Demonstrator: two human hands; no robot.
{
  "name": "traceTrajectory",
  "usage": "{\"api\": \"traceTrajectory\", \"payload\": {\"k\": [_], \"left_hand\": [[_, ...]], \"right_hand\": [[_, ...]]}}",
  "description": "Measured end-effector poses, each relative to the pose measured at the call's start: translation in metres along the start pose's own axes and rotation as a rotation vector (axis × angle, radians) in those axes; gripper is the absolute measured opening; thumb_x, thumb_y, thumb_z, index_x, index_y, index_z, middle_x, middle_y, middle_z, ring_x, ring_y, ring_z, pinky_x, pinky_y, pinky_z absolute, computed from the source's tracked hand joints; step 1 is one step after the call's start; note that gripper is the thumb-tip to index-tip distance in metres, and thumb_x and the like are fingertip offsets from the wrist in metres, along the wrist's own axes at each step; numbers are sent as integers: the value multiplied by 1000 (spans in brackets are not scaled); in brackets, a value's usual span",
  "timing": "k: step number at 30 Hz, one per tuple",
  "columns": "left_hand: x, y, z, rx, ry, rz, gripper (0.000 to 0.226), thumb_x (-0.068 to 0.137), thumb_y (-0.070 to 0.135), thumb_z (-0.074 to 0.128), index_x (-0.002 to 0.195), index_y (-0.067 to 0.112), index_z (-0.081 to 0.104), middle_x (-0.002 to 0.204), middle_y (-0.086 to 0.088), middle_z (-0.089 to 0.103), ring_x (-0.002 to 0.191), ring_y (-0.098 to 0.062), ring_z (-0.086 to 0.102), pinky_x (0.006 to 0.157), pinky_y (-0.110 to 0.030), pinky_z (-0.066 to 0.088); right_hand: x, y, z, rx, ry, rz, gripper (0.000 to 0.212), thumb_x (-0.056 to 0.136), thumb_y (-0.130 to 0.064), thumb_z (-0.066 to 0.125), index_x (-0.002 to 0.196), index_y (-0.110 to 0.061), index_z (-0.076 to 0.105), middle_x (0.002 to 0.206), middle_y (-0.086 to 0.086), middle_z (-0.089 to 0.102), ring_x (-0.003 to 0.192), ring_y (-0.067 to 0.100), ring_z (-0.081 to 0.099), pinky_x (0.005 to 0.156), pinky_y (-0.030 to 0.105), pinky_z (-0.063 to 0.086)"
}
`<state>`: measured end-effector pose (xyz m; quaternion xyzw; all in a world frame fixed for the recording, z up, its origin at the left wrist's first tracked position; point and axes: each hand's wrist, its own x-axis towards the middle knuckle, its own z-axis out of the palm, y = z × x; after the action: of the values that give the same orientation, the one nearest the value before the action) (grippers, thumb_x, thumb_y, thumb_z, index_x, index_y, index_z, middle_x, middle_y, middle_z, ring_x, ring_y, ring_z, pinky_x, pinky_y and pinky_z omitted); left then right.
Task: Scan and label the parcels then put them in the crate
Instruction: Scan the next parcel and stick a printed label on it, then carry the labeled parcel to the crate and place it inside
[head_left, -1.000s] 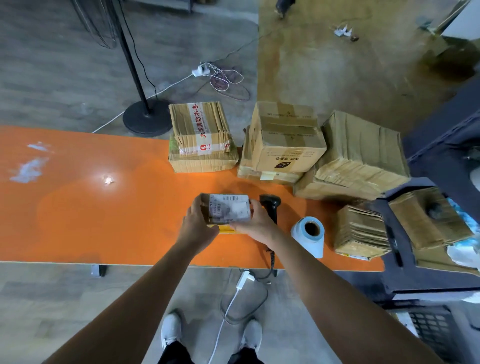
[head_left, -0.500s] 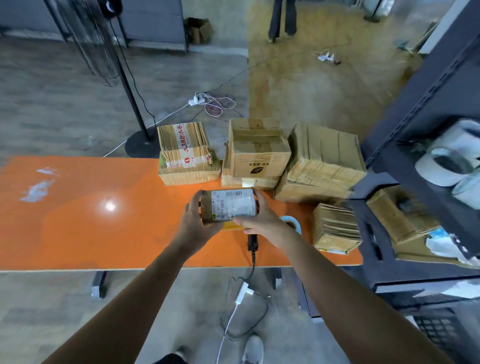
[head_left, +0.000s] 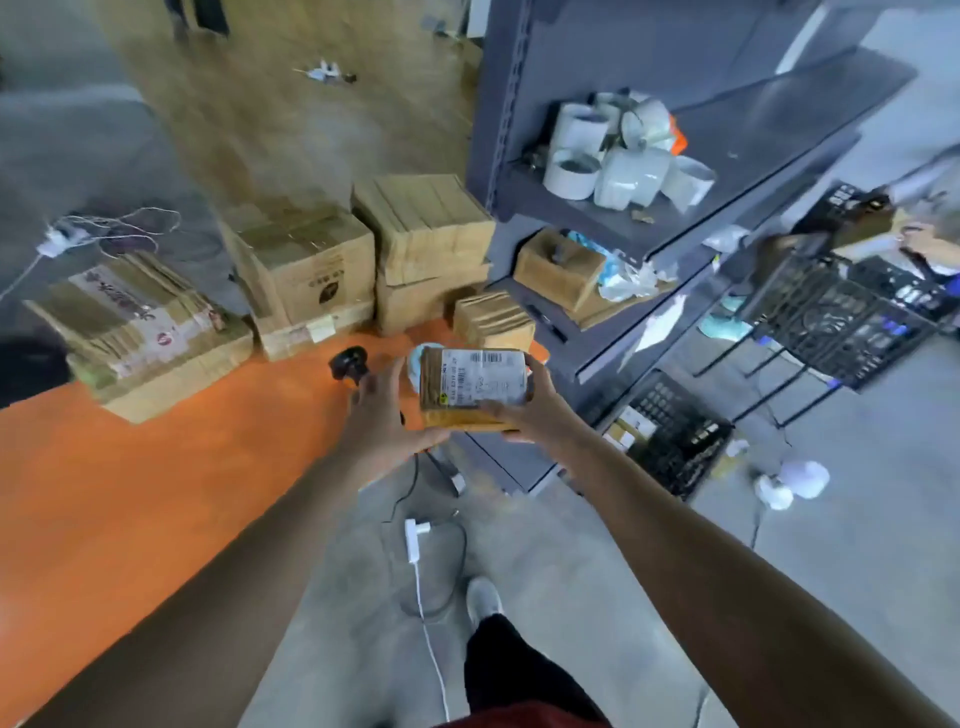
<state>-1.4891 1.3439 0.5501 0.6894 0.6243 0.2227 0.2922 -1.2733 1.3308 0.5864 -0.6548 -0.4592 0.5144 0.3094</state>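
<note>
A small brown parcel (head_left: 475, 387) with a white barcode label on top is held up between both hands, over the right end of the orange table (head_left: 156, 467). My left hand (head_left: 382, 421) holds its left and lower edge. My right hand (head_left: 537, 410) grips its right side, with the thumb on the label. The black scanner (head_left: 347, 364) lies on the table just left of my left hand. A black crate (head_left: 672, 431) stands on the floor under the shelf, to the right of the parcel. A pale label roll (head_left: 414, 364) shows behind the parcel.
Several cardboard parcels (head_left: 306, 275) are stacked along the table's far edge. A grey metal shelf (head_left: 675, 218) with white rolls stands on the right. More black crates (head_left: 852, 322) stand farther right. White and black cables (head_left: 415, 540) lie on the floor by my feet.
The parcel has been lifted off the table and carried right, toward the shelf, with both hands still on it. My view has swung right, bringing the shelf and crates into sight.
</note>
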Motion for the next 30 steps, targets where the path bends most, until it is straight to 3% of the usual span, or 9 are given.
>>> {"api": "traceTrajectory", "payload": {"k": [3, 7, 9, 11, 15, 19, 21, 24, 30], "left_hand": [[-20, 34, 22, 69, -179, 129, 115, 67, 52, 81, 153, 19, 12, 154, -13, 23, 141, -33, 22, 112, -47, 23], [-44, 73, 60, 123, -316, 277, 121, 69, 59, 77, 155, 17, 3, 158, -13, 14, 145, -30, 14, 116, -46, 18], [-59, 98, 77, 168, -370, 357, 124, 69, 63, 74, 155, 16, -2, 161, -11, 8, 147, -28, 10, 117, -45, 16], [-70, 120, 93, 198, -419, 404, 127, 68, 64, 74, 155, 16, -5, 162, -10, 4, 148, -27, 6, 117, -44, 14], [-91, 164, 127, 188, -464, 481, 129, 65, 61, 78, 154, 12, -2, 160, -14, 8, 147, -30, 11, 117, -45, 20], [-122, 213, 165, 187, -508, 542, 125, 66, 60, 78, 154, 16, 0, 155, -13, 15, 142, -32, 21, 111, -46, 28], [-137, 234, 186, 208, -525, 556, 126, 65, 62, 77, 154, 19, -1, 152, -14, 18, 139, -34, 23, 110, -46, 30], [-170, 280, 236, 273, -569, 573, 131, 60, 73, 72, 153, 23, -5, 153, -13, 17, 140, -34, 23, 111, -51, 30], [-247, 384, 342, 290, -616, 513, 130, 65, 63, 77, 154, 22, -7, 156, -9, 11, 144, -29, 17, 113, -43, 24]], "right_hand": [[-49, 31, -32, -31, 137, 58, 85, 83, -22, 79, 148, -28, 23, 113, -11, 57, 101, 13, 60, 70, 36, 62], [-111, 67, -73, -13, 305, 97, 85, 83, -17, 78, 149, -23, 24, 111, -4, 60, 90, 11, 61, 59, 20, 55], [-137, 84, -90, 3, 366, 122, 88, 81, -19, 80, 148, -25, 24, 106, -9, 60, 85, 6, 60, 60, 27, 57], [-162, 103, -107, 34, 408, 140, 91, 79, -20, 83, 147, -27, 24, 118, -3, 61, 90, 9, 62, 67, 38, 61], [-217, 129, -141, 70, 494, 167, 88, 81, -16, 80, 147, -25, 23, 121, 3, 55, 85, 5, 56, 50, 19, 52], [-262, 168, -183, 126, 570, 207, 88, 80, -21, 81, 146, -29, 24, 115, 3, 60, 84, 12, 59, 72, 40, 56], [-282, 189, -203, 151, 603, 209, 85, 81, -19, 80, 145, -28, 25, 107, -1, 60, 81, 10, 58, 69, 38, 55], [-322, 233, -248, 200, 640, 205, 84, 81, -21, 80, 144, -31, 24, 115, 2, 60, 86, 10, 58, 72, 39, 54], [-397, 324, -363, 242, 719, 209, 79, 77, -33, 83, 137, -38, 31, 121, -2, 59, 101, 18, 62, 81, 49, 58]]}}
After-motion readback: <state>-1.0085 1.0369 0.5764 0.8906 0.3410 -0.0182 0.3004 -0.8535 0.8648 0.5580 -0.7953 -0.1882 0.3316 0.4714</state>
